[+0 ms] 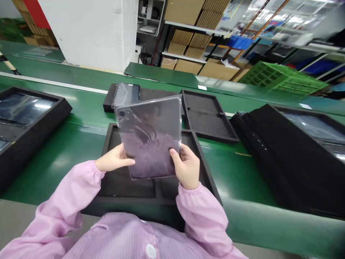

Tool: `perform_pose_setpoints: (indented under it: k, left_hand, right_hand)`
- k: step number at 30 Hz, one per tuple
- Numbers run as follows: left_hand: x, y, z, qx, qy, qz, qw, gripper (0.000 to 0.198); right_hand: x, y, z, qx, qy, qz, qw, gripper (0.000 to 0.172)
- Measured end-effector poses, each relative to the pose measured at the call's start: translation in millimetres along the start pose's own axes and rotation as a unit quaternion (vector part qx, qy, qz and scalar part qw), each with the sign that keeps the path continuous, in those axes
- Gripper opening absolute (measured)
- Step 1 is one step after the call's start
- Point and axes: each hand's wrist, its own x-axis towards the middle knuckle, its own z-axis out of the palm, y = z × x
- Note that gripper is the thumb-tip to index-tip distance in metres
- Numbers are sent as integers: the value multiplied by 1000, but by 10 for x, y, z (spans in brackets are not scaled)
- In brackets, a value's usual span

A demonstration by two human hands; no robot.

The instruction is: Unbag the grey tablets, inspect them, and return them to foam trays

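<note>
A tablet (151, 144) in a clear plastic sleeve is held up in front of me, its back with a camera at the upper left turned my way. My left hand (114, 159) grips its left edge, thumb across the back. On the right edge, my right hand (187, 165) pinches it between thumb and fingers. Below the tablet lies a black foam tray (129, 187) with recessed compartments, partly hidden by the tablet and hands. Just beyond, another wrapped tablet (126, 94) rests on black foam (159, 94).
A second foam tray (208, 115) lies behind to the right. Trays holding screens stand at the left (40, 126) and right (304, 144) on the green bench (242, 172). Behind it are a green crate (280, 77), a white pillar (88, 32) and shelves with cardboard boxes (191, 43).
</note>
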Motion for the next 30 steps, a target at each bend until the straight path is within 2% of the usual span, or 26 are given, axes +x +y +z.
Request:
perform_pose_setpoints:
  k: [3, 6, 9, 12, 14, 16, 17, 19, 21, 23, 26, 28, 30]
  left_hand:
    - [-68, -119, 28, 34, 25, -16, 999, 59]
    - [-70, -158, 51, 34, 22, -21, 999, 54]
    - [-66, -196, 41, 25, 21, -18, 999, 54]
    - [-62, -222, 41, 24, 24, -16, 999, 51]
    - [-58, -209, 50, 41, 29, -9, 999, 50]
    - [-55, -172, 59, 95, 45, 1, 994, 50]
    - [-55, -148, 61, 130, 56, 4, 990, 50]
    - [-59, -106, 61, 176, 68, 8, 982, 48]
    - [-65, -84, 60, 158, 61, 9, 985, 45]
    - [-69, -86, 59, 124, 54, 9, 991, 43]
    - [-66, -116, 50, 111, 46, -2, 993, 43]
    - [-58, -138, 39, 87, 48, -22, 995, 46]
    - [-47, -153, 23, 57, 64, -51, 995, 50]
  right_hand:
    - [3, 42, 16, -21, 49, -16, 998, 33]
    - [6, 82, 4, -74, 104, -58, 990, 25]
    - [17, 52, -25, -165, 108, -131, 972, 11]
    - [-56, -90, 61, -256, 102, -216, 937, 5]
    - [-190, -211, 216, -249, 31, -249, 935, 10]
    - [-379, -292, 414, -169, -129, -264, 941, 15]
    - [-478, -303, 512, -112, -224, -275, 928, 15]
    - [-651, -268, 673, -15, -379, -299, 876, 13]
    - [-754, -198, 760, 20, -466, -311, 828, 13]
    - [-776, -160, 771, 19, -501, -297, 812, 14]
    - [-694, -238, 679, 51, -505, -259, 822, 15]
    - [-587, -344, 564, 78, -476, -225, 847, 13]
    - [-444, -417, 407, 77, -408, -182, 891, 9]
